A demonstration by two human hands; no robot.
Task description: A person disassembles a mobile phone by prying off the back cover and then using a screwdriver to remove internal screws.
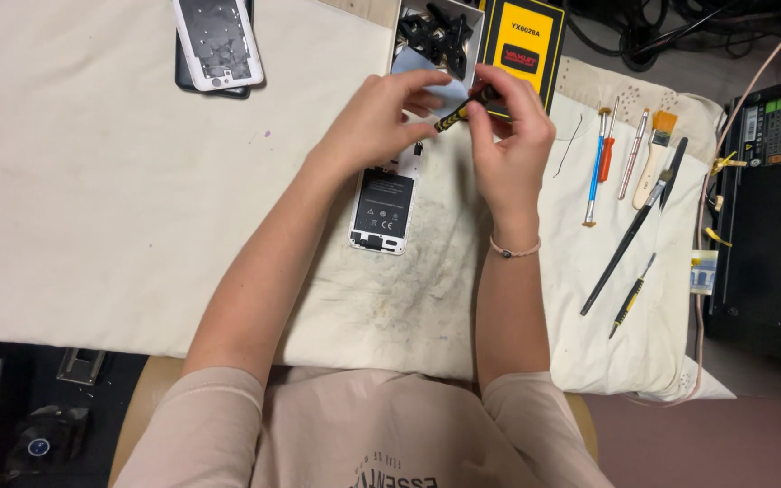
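Both hands, left hand (pixel 380 116) and right hand (pixel 510 126), grip a black-and-yellow precision screwdriver (pixel 459 110) above the opened smartphone (pixel 383 206), apparently readying the tool; steady seating on a screw is required.

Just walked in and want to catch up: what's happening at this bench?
A person holds a small black-and-yellow screwdriver between the left hand and right hand, above an opened phone lying on a stained white cloth. A row of tools lies to the right; a phone back cover rests top left.
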